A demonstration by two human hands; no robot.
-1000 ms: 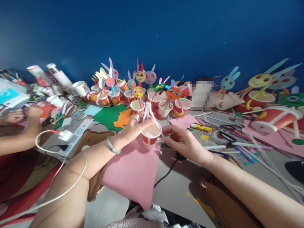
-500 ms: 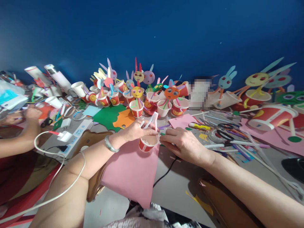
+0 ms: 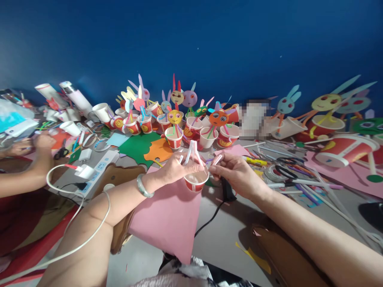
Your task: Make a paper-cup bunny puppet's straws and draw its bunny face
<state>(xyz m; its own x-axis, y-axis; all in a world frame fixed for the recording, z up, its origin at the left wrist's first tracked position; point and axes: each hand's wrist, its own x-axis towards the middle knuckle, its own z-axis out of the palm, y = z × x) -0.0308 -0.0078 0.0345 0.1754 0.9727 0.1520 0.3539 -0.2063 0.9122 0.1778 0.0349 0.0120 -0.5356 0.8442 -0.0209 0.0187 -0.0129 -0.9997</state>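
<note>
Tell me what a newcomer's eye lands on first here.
Probably the crowd of bright paper faces, many with long ears, in cups along the blue wall; the orange face and the yellow face stand out near the centre. Next, front and centre, the left hand holding a red-and-white cup with pale strips rising from it, the right hand close beside. Below lies a large pink sheet.
</note>
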